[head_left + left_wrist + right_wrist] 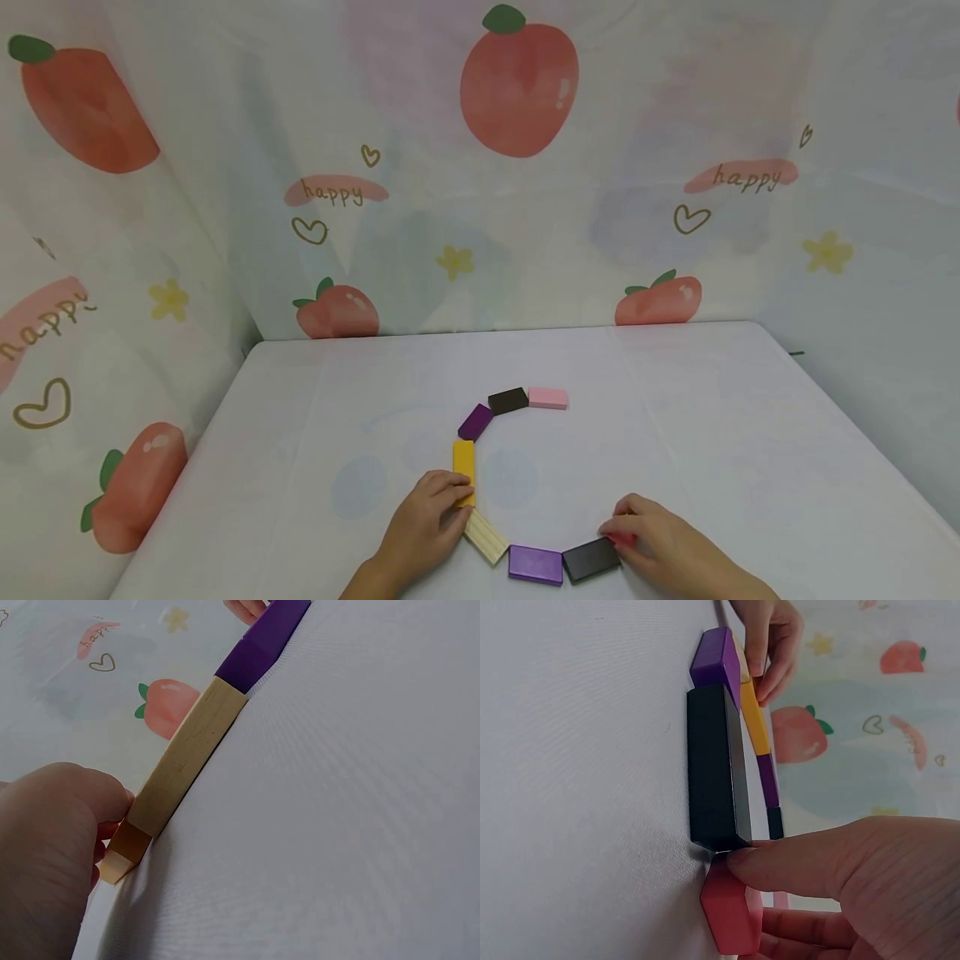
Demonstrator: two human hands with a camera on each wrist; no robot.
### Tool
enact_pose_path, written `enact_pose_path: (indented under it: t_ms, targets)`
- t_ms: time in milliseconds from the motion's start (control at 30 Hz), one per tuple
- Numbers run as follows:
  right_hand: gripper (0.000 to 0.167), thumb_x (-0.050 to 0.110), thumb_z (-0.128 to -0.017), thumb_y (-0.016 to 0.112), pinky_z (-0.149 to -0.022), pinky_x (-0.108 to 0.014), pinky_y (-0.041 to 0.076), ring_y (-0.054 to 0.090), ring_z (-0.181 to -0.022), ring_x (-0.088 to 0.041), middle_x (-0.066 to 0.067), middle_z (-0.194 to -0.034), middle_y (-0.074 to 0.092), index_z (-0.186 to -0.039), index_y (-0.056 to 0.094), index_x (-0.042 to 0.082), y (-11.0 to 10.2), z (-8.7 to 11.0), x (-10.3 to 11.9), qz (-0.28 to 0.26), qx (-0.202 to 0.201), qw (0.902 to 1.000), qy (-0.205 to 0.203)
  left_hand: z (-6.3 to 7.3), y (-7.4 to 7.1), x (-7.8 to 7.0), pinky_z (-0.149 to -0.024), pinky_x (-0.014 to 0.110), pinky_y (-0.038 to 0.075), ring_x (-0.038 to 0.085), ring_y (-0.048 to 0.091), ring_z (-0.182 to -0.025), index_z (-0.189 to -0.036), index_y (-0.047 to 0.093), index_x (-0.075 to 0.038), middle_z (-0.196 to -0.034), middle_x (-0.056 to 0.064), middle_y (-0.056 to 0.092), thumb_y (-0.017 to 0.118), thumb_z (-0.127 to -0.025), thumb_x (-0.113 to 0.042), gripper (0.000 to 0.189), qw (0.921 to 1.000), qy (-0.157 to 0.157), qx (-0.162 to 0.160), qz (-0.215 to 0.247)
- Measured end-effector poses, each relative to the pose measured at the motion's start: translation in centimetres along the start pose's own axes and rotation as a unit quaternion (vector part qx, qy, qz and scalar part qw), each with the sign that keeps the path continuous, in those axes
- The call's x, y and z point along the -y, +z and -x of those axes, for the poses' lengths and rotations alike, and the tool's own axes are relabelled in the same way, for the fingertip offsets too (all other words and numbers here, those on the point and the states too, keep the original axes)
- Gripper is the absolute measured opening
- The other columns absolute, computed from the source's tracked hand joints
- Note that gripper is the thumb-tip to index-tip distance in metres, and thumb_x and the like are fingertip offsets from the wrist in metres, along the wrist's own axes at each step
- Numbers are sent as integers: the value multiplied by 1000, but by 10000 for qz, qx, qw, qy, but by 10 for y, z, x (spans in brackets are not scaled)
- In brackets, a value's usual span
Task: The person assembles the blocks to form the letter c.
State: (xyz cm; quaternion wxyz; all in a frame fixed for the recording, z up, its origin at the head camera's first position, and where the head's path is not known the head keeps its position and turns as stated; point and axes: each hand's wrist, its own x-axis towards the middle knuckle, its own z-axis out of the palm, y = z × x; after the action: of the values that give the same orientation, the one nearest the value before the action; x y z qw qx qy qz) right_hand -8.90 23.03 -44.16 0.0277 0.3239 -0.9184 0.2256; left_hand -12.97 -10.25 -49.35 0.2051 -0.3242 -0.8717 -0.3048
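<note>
In the head view, flat rectangular blocks lie end to end in a C-shaped curve. The fingers of my left hand [424,525] rest over the near end of a yellow block [464,457], its thumb beside the corner of a plain wooden block [487,539]. A purple block [535,565] and a black block [591,560] continue the curve to the right. There, thumb and fingers of my right hand [667,542] pinch a red block [733,913], mostly covered in the head view. In the right wrist view, the red block's end is close against the black block's end.
At the far part of the curve lie a dark purple block [476,422], another black block [508,401] and a pink block [548,398]. The white-covered table [300,433] meets a fruit-printed cloth [517,217] behind and at the sides.
</note>
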Motion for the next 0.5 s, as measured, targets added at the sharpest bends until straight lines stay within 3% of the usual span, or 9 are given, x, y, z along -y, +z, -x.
enact_pose_path:
  t_ms: [500]
  targets:
    - [19, 2, -75, 70, -60, -17, 45, 45, -75, 1, 14, -88, 46, -89, 70, 15, 3, 1, -4, -30, -275, 9989, -376, 0, 0, 1, -87, 27, 46, 13, 52, -100, -100, 69, -6, -106, -2, 61, 68, -80, -13, 22, 9998, 187, -89, 81]
